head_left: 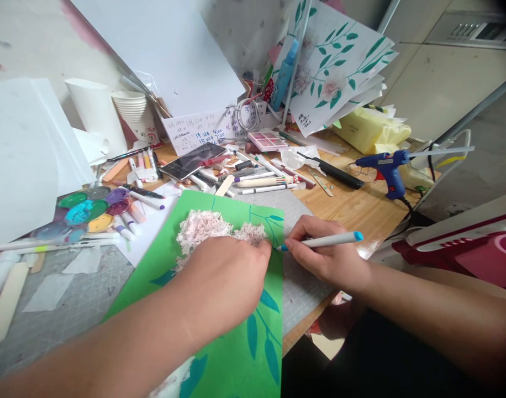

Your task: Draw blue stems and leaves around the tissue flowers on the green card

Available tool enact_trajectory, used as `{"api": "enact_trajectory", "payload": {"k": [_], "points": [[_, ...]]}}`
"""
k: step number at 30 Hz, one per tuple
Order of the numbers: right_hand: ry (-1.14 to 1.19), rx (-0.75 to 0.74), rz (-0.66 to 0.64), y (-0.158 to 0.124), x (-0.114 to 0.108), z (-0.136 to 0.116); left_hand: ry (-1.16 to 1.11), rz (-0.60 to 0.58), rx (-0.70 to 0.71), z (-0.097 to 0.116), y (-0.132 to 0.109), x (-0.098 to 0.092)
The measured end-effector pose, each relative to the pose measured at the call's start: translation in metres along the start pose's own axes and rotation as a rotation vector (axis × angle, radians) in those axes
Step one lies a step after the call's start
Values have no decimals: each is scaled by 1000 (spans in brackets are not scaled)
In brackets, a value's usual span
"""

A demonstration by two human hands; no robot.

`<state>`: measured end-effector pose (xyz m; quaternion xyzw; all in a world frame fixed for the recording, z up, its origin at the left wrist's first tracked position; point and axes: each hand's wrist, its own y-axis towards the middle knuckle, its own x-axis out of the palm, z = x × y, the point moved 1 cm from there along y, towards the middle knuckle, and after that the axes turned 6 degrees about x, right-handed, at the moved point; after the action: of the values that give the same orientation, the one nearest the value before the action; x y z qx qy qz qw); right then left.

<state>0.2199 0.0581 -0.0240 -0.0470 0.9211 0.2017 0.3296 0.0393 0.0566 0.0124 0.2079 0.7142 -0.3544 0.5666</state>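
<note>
My right hand (321,249) grips a white felt-tip pen (331,240) with a blue end, its tip at the right edge of a green sheet of paper (162,287). Dark teal leaves and stems are drawn on the sheet. My left hand (232,271) rests on the paper with its fingers curled in, beside the pale pink crinkled-paper flowers (204,225). What lies under those fingers is hidden. The left forearm covers part of the sheet's lower left.
A grey cutting mat (305,276) lies beneath the sheet. Behind it are scattered pens (261,181), a phone (193,160) and paper cups (135,113). A paint palette (99,207) is at left, a blue glue gun (388,168) at right. Leaf-patterned papers (340,61) stand at the back.
</note>
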Motion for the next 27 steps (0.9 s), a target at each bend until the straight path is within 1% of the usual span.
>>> {"api": "enact_trajectory", "payload": {"k": [3, 8, 10, 14, 16, 18, 23, 27], "points": [[17, -14, -26, -4, -1, -1, -7, 2, -3, 0, 0, -1], [86, -40, -122, -9, -1, -5, -25, 1, 1, 0, 0, -2], [94, -32, -116, -9, -1, -5, -28, -1, -1, 0, 0, -2], [59, 16, -39, -7, 1, -5, -24, -3, -2, 0, -1, -1], [36, 30, -22, -6, 1, -4, -20, -1, -2, 0, 0, -1], [37, 25, -39, -5, 2, -4, -19, 1, -2, 0, 0, 0], [102, -26, -129, -8, -1, -4, -20, 5, 7, 0, -1, 0], [106, -9, -127, -8, -2, -3, -19, 13, 17, 0, -2, 0]]}}
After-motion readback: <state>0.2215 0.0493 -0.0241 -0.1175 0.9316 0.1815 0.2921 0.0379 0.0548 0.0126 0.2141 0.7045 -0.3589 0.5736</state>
